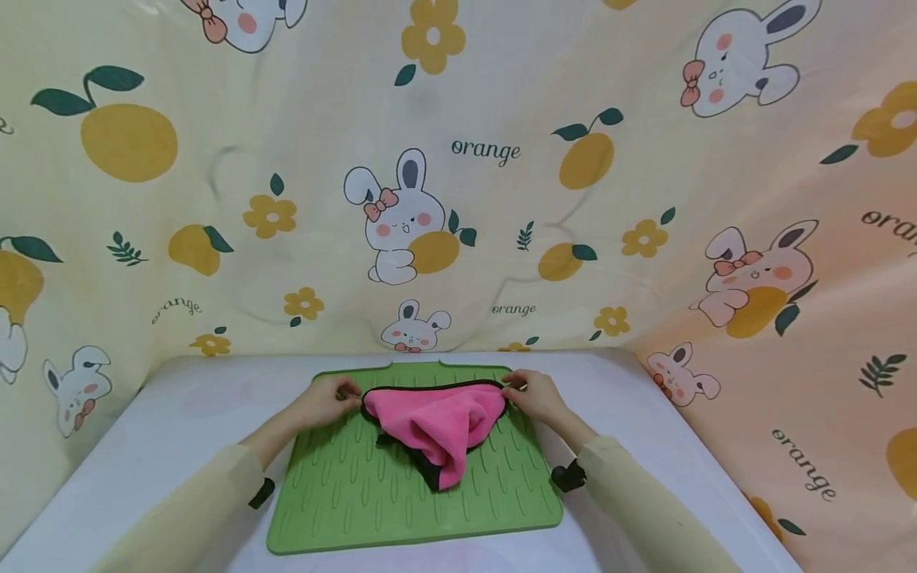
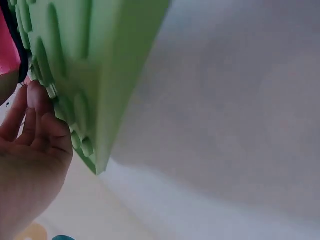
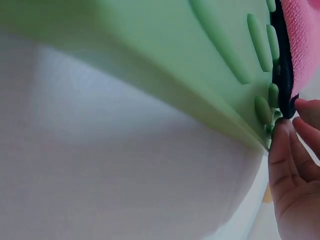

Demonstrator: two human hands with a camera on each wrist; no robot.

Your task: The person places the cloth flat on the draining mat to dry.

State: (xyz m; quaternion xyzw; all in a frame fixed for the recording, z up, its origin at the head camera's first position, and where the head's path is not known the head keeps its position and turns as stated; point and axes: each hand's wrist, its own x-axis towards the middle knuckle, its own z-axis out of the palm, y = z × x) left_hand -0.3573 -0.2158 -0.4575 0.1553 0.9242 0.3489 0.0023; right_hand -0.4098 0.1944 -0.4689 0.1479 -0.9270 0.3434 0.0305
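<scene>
A pink plush cloth (image 1: 430, 418) with a black edge lies bunched over the green ribbed mat (image 1: 322, 509) in the head view. Its top edge runs almost straight between both hands, and the lower part gathers into folds that come to a point. At the cloth's upper left corner, my left hand (image 1: 327, 400) pinches the black edge between thumb and fingers. My right hand (image 1: 536, 394) pinches the upper right corner likewise. In the right wrist view the black trim (image 3: 285, 75) ends right at the fingertips.
The mat lies on a white table (image 1: 179, 446), with a small notched tab at its far edge. Behind and along the sides hangs a patterned curtain (image 1: 501, 207) with rabbits and oranges. Dark straps (image 1: 569, 476) show near both sleeves.
</scene>
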